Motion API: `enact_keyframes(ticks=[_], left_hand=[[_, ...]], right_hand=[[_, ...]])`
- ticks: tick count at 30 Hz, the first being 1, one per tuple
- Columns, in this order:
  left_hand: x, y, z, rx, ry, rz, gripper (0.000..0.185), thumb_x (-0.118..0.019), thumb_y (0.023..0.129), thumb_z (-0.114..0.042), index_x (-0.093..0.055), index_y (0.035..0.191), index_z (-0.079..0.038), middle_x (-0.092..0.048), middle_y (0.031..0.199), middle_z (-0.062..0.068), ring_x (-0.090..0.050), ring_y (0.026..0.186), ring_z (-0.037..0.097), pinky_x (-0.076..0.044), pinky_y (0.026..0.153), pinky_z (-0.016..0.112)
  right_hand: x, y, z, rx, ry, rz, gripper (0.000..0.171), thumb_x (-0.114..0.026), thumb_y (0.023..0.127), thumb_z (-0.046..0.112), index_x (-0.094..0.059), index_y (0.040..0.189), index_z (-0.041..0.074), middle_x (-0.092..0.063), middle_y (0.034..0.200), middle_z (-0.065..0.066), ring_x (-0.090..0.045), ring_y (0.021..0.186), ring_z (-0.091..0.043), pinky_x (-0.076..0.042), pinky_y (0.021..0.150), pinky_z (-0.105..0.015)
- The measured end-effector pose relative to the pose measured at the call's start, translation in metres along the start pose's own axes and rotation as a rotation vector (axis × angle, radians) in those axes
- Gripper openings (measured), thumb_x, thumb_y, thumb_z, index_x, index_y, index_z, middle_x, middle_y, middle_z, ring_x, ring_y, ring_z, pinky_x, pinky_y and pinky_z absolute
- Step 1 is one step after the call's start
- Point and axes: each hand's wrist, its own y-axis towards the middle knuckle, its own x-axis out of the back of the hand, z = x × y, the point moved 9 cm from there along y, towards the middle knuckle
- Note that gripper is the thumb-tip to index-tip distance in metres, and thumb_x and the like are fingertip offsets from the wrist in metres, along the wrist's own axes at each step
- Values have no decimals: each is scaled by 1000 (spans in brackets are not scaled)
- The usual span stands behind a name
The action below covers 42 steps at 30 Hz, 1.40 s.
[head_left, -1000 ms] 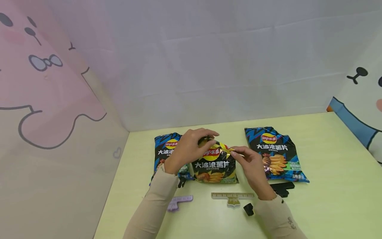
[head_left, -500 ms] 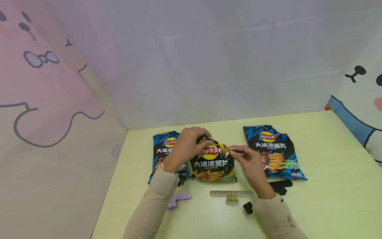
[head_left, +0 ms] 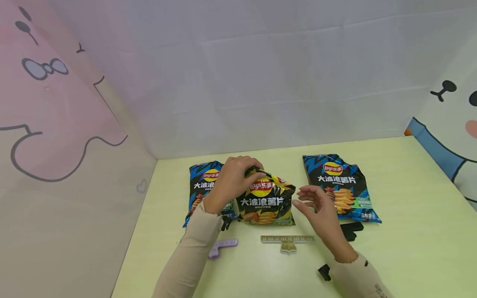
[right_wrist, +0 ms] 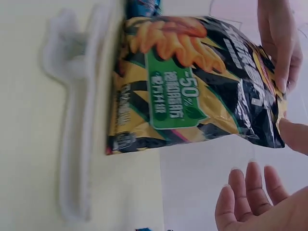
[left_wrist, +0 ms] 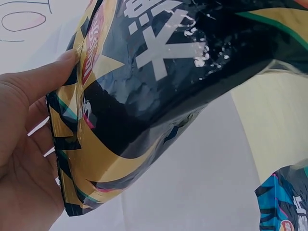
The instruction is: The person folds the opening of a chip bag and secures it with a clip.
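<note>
A black and yellow chip bag (head_left: 266, 203) stands upright on the table at the centre. My left hand (head_left: 236, 178) pinches its top edge at the left, thumb on the printed front; the left wrist view shows the thumb (left_wrist: 53, 72) on the front and the other fingers behind. My right hand (head_left: 318, 209) is just right of the bag, apart from it, fingers loosely bent and holding nothing. In the right wrist view, its thumb (right_wrist: 294, 137) appears close to the bag's top corner. A gold clip (head_left: 287, 243) lies in front of the bag.
A blue chip bag (head_left: 203, 186) lies at left, partly hidden by my left arm. Another blue chip bag (head_left: 339, 188) lies at right. A purple clip (head_left: 223, 246) and a black clip (head_left: 352, 231) lie nearer. A fabric wall (head_left: 261, 82) rises behind the table.
My right hand has let go of the bag's top right corner and moved slightly right and down. My left hand still holds the top edge, and the corner now sits free.
</note>
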Motion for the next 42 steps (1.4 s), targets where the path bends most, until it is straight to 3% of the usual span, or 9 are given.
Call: enact_keyframes(ticks=[5, 9, 13, 20, 24, 28, 31, 36, 42], left_hand=[[2, 0, -2, -16, 14, -16, 17, -72, 93, -33, -76, 102, -19, -77, 101, -3, -63, 72, 11, -54, 92, 40], [3, -1, -2, -8, 11, -21, 17, -72, 93, -33, -76, 102, -19, -77, 101, -3, -63, 72, 10, -53, 92, 40], [-2, -5, 0, 9, -15, -9, 16, -72, 93, -33, -76, 102, -19, -77, 101, -3, -59, 69, 8, -54, 86, 38], [-5, -10, -4, -4, -20, -6, 17, -71, 94, -34, -76, 102, -20, -77, 102, -4, -55, 66, 6, -53, 83, 36], [-1, -8, -4, 0, -4, -23, 16, -71, 94, -34, -76, 102, -21, -77, 100, -4, -54, 65, 5, -54, 86, 37], [2, -6, -4, 1, -6, -17, 17, -70, 94, -34, -76, 103, -21, -77, 100, -4, -56, 65, 5, -53, 82, 36], [2, -5, -5, -4, -12, -10, 17, -70, 94, -33, -76, 103, -20, -77, 101, -3, -56, 65, 5, -52, 80, 34], [2, -5, -6, -2, -3, -13, 17, -70, 95, -33, -76, 103, -20, -77, 102, -4, -56, 65, 6, -53, 90, 40], [2, -6, -7, -3, 4, -9, 18, -69, 95, -33, -76, 104, -20, -77, 102, -3, -55, 65, 7, -54, 87, 40]], right_hand=[[-3, -17, 3, 86, -169, 18, 35, -75, 92, 22, -60, 121, 8, -68, 114, -8, -64, 104, -18, -54, 91, -30], [-18, -31, 3, 166, -291, 132, 35, -81, 86, 22, -63, 115, 13, -69, 109, -2, -64, 102, -23, -54, 89, -43], [-36, -48, 0, 251, -462, 267, 40, -86, 80, 26, -66, 114, 17, -69, 111, 4, -64, 103, -20, -54, 90, -45], [-60, -72, -14, 390, -863, 457, 50, -87, 75, 33, -68, 118, 17, -69, 117, 1, -62, 108, -20, -50, 96, -45], [-71, -77, -18, 439, -902, 547, 42, -81, 83, 28, -68, 122, 18, -68, 118, 0, -61, 110, -21, -49, 97, -45], [-75, -78, -15, 478, -907, 553, 33, -75, 89, 23, -70, 121, 19, -69, 117, 1, -63, 109, -20, -50, 95, -44], [-75, -78, -12, 497, -904, 541, 30, -72, 92, 19, -69, 121, 18, -71, 116, 1, -65, 107, -19, -52, 94, -42], [-70, -79, -5, 519, -882, 517, 35, -64, 94, 4, -61, 126, 18, -74, 113, 1, -69, 96, -19, -57, 85, -39], [-65, -80, 3, 630, -832, 407, 26, -69, 88, 1, -66, 105, 20, -74, 100, 6, -66, 90, -15, -56, 82, -36]])
